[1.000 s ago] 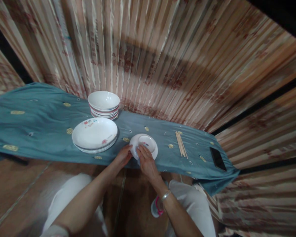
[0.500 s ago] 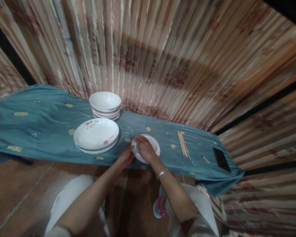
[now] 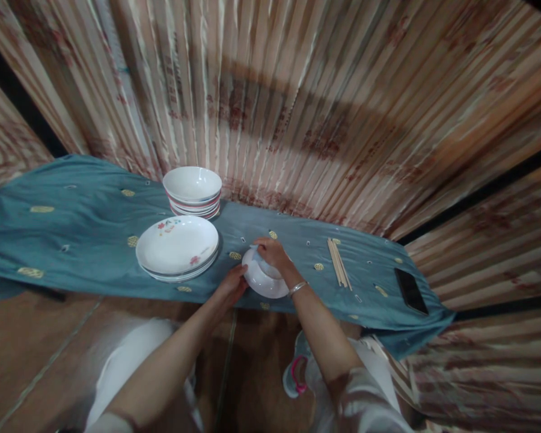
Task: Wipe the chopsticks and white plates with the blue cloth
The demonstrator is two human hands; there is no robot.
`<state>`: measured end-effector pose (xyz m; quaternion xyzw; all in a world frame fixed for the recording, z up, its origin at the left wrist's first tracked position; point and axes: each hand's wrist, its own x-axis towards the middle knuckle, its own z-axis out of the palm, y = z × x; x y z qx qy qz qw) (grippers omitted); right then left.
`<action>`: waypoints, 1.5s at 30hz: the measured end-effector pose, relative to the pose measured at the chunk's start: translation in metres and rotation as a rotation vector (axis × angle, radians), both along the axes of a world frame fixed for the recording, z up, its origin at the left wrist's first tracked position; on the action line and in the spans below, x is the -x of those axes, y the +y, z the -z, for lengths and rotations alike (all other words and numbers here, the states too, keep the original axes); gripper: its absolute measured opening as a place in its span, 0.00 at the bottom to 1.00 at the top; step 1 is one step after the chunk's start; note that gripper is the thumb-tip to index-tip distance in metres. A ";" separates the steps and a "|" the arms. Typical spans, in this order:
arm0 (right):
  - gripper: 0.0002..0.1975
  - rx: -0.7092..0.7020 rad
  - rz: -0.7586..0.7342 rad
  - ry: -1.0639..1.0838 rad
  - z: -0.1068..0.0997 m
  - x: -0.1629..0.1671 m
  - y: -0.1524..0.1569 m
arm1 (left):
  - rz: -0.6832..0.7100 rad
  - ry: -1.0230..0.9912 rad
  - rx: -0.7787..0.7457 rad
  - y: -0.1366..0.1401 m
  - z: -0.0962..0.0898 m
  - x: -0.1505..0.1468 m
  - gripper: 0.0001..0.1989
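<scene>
The left hand has its fingers grasping the left rim of the dish, near the worktop's front edge, between the stacked plates and the chopsticks. The right hand's fingers clutch a pale cloth against the dish. Bowls stand stacked behind the plates; a phone lies right of the chopsticks.

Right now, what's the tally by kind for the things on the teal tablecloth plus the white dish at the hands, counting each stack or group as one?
Stack topped by a bowl: 1
Stack topped by a plate: 1
White dish: 1
Group of chopsticks: 1
Dark phone: 1
Total: 5
</scene>
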<state>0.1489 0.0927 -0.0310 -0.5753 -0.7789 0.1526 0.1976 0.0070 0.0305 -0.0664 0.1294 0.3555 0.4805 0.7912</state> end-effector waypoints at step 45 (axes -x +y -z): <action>0.33 -0.305 0.690 0.322 0.082 0.014 -0.143 | -0.019 0.001 -0.015 0.001 0.002 -0.001 0.03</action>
